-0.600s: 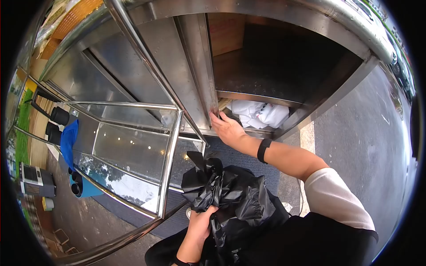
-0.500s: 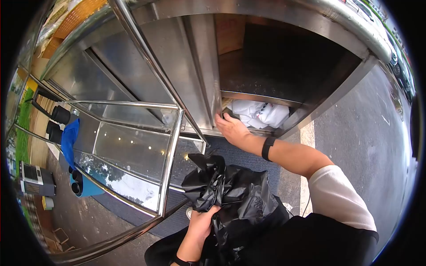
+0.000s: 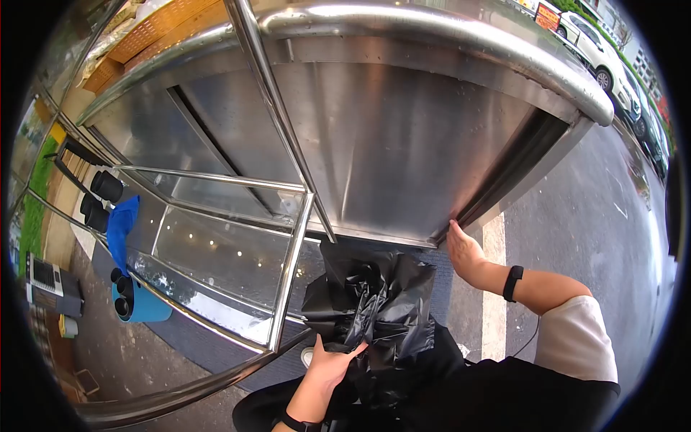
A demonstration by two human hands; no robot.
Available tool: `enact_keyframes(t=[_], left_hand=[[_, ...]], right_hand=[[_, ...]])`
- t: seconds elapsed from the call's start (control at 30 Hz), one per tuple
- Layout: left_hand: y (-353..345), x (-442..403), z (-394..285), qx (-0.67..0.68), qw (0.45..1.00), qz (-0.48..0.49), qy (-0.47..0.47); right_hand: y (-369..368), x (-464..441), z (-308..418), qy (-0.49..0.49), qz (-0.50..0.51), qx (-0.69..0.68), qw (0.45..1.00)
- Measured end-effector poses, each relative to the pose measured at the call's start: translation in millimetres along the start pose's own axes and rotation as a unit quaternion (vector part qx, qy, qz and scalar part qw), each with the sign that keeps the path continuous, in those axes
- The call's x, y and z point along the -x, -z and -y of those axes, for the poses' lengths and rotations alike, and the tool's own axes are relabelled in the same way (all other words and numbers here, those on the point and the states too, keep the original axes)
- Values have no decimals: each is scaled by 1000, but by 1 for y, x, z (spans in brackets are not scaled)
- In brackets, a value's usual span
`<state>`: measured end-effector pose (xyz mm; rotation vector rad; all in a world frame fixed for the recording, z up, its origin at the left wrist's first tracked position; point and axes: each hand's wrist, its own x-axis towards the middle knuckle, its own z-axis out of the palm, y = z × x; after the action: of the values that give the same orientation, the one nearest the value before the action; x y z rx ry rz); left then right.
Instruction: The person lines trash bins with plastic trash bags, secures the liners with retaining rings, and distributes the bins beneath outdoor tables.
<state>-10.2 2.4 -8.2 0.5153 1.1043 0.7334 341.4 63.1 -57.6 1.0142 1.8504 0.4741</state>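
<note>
My left hand (image 3: 333,362) grips a crumpled black plastic bag (image 3: 381,299) low in front of my body, its fingers partly hidden by the folds. Against the right edge of a steel sliding door (image 3: 389,155) rests my right hand (image 3: 466,253), fingers stretched out and holding nothing. That door covers the front of a stainless steel cabinet, leaving a dark narrow strip at its right side. The cabinet's inside is hidden.
A chrome rail frame (image 3: 291,266) stands left of the bag. Beyond it are a blue cloth (image 3: 122,223), a blue container with black cups (image 3: 147,306) and a grey appliance (image 3: 54,284). An orange basket (image 3: 155,39) sits on top; parked cars (image 3: 604,50) line the far right.
The steel door has slid right across the opening, covering the white bags inside. My right hand moved right along with it. My left hand still holds the black bag.
</note>
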Motion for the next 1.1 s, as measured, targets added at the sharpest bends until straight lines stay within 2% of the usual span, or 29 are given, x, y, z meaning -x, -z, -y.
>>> enact_keyframes(t=[0.03, 0.1, 0.13, 0.17, 0.2, 0.23, 0.27, 0.3, 0.33, 0.37, 0.4, 0.43, 0.47, 0.5, 0.53, 0.57, 0.63, 0.73, 0.83, 0.87, 0.9, 0.97, 1.0, 1.03, 1.1], left_hand=[[0, 1, -2, -15, 1000, 11, 0], [-12, 8, -4, -6, 999, -40, -19], [-19, 11, -9, -15, 997, -71, -16], [-25, 13, -16, -19, 994, -110, -17], [-29, 17, -24, -203, 973, -111, -17], [-13, 8, 1, -221, 968, -103, -64], [-23, 24, -21, -252, 961, -89, -74], [-22, 33, -29, -252, 959, -89, -91], [-22, 42, -36, -252, 957, -90, -108], [-17, 39, -15, -227, 962, -76, -127], [-7, 38, -4, -243, 954, -92, -152], [2, 38, 7, -260, 943, -109, -176], [13, 36, 20, -276, 931, -127, -200], [16, 51, 20, -283, 922, -129, -229], [12, 61, 23, -320, 910, -145, -221], [19, 73, 29, -363, 888, -168, -226], [27, 94, 31, -377, 886, -214, -162], [28, 146, 6, -397, 872, -263, -117], [58, 166, 14, -281, 915, -247, -150], [72, 163, 26, -227, 928, -233, -180], [88, 161, 41, -179, 938, -214, -206], [115, 166, 63, -93, 954, -176, -224], [126, 162, 81, -75, 946, -188, -255], [165, 169, 87, -56, 932, -203, -294], [185, 197, 93, 51, 950, -185, -248]], right_hand=[[2, -2, 0, -18, 1, -31, 999], [9, -10, -2, -49, -6, -90, 995], [15, -10, -8, -90, -59, -216, 970], [24, -4, -17, -91, -119, -402, 903], [42, 5, -23, -123, -206, -501, 832], [71, 21, -33, -122, -304, -588, 740], [86, 33, -26, -111, -351, -693, 619], [88, 48, -8, -58, -407, -764, 497], [86, 54, 19, 17, -517, -764, 386], [118, 63, 43, 37, -550, -794, 257], [117, 74, 67, 138, -454, -822, 315], [149, 83, 71, 193, -368, -850, 324], [155, 80, 96, 198, -313, -840, 395], [162, 80, 104, 227, -213, -805, 505], [169, 78, 105, 288, -199, -765, 541], [177, 69, 123, 316, -205, -817, 436], [198, 57, 116, 378, -209, -749, 503], [234, 57, 103, 462, -199, -690, 520], [261, 68, 102, 443, -146, -722, 511], [263, 61, 116, 466, -210, -725, 461], [270, 67, 116, 442, -234, -709, 498], [280, 76, 124, 394, -174, -713, 553], [277, 87, 120, 410, -73, -743, 524], [298, 86, 140, 426, 24, -757, 495], [295, 71, 200, 422, -26, -858, 291]])
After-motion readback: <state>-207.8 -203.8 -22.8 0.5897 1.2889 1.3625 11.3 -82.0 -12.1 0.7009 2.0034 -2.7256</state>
